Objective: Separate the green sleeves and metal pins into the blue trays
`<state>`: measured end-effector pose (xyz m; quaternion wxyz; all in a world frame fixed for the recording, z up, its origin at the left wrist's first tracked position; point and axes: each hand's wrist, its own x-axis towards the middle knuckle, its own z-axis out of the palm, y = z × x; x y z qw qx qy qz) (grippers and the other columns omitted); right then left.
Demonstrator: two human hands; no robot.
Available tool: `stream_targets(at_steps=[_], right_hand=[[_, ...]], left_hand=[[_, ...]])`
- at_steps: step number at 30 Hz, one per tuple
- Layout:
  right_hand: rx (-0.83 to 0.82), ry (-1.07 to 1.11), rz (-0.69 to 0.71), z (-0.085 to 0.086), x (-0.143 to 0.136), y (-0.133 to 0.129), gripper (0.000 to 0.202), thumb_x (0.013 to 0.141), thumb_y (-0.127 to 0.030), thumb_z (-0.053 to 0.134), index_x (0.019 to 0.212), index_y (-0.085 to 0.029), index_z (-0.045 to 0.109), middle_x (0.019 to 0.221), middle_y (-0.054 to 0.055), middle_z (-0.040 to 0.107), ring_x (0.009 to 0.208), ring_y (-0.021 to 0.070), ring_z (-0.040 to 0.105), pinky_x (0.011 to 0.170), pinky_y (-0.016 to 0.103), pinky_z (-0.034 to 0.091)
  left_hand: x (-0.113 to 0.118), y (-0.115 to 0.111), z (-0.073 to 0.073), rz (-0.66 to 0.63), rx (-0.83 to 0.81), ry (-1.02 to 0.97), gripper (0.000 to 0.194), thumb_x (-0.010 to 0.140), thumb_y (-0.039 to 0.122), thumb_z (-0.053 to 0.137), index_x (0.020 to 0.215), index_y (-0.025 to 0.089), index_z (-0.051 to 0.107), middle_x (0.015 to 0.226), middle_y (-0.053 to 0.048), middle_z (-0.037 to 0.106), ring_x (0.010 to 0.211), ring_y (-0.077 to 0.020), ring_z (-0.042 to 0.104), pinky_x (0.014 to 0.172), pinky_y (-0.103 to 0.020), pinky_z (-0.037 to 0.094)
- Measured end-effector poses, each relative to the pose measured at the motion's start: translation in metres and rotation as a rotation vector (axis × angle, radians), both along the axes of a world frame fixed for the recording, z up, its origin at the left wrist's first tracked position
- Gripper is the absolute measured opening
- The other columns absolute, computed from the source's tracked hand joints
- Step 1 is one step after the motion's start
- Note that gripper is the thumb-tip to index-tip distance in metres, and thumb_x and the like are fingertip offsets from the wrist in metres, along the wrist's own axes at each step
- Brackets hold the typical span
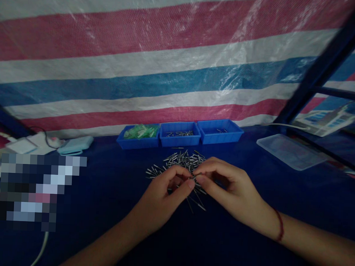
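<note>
Both hands, left hand [163, 191] and right hand [225, 186], pinch their grips together on thin metal pins [197, 188] just before the pin heap [182, 160], most unsorted, few lying in the blue trays [180, 134] behind.

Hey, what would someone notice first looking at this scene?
The left hand and right hand meet at centre over a pile of small metal pins on the dark blue table, pinching a pin between the fingertips. Behind stand three blue trays, against a red, white and blue striped tarpaulin.
</note>
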<state>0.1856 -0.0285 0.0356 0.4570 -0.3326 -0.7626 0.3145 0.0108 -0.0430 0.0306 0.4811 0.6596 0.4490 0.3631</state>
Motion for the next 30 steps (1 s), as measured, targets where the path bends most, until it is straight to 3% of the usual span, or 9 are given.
stream_targets(at_steps=[9, 30], right_hand=[[-0.048, 0.003, 0.001, -0.005, -0.001, 0.001, 0.005, 0.083, -0.019, 0.054, 0.082, -0.019, 0.059, 0.071, -0.001, 0.054, 0.059, 0.0101, 0.050, 0.052, 0.024, 0.040], [-0.211, 0.013, 0.083, -0.015, -0.007, 0.003, 0.011, 0.083, -0.027, 0.055, 0.080, -0.018, 0.062, 0.068, 0.000, 0.057, 0.058, 0.0109, 0.050, 0.051, 0.025, 0.040]], left_hand=[[0.001, -0.003, 0.002, 0.153, 0.175, 0.018, 0.005, 0.082, 0.024, 0.057, 0.083, 0.020, 0.055, 0.076, 0.003, 0.057, 0.070, -0.0117, 0.055, 0.064, -0.024, 0.042], [0.002, -0.004, 0.005, 0.204, 0.219, -0.022, 0.006, 0.078, 0.024, 0.061, 0.083, 0.019, 0.059, 0.075, 0.002, 0.064, 0.063, -0.0097, 0.060, 0.058, -0.019, 0.049]])
